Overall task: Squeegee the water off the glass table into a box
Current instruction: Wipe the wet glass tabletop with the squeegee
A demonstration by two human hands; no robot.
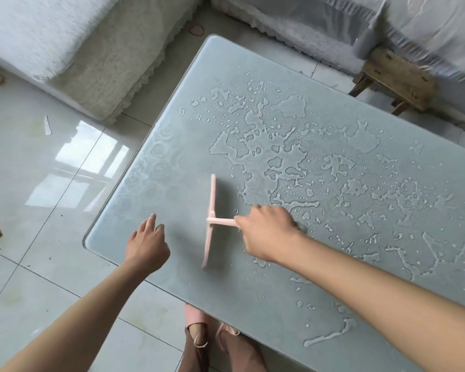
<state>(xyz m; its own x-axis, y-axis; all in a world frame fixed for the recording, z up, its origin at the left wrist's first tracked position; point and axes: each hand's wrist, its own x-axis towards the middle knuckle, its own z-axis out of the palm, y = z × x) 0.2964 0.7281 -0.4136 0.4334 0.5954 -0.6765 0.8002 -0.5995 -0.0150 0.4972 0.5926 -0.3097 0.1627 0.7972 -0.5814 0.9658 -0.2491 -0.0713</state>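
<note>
Right hand [266,232] grips the pink squeegee [211,221] on the table [333,277]; left hand [148,245] hovers loose-fingered

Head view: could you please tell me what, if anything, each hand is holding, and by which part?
The right hand grips the pink squeegee by its handle, near the free end; the left hand holds nothing, its fingers relaxed.
</note>
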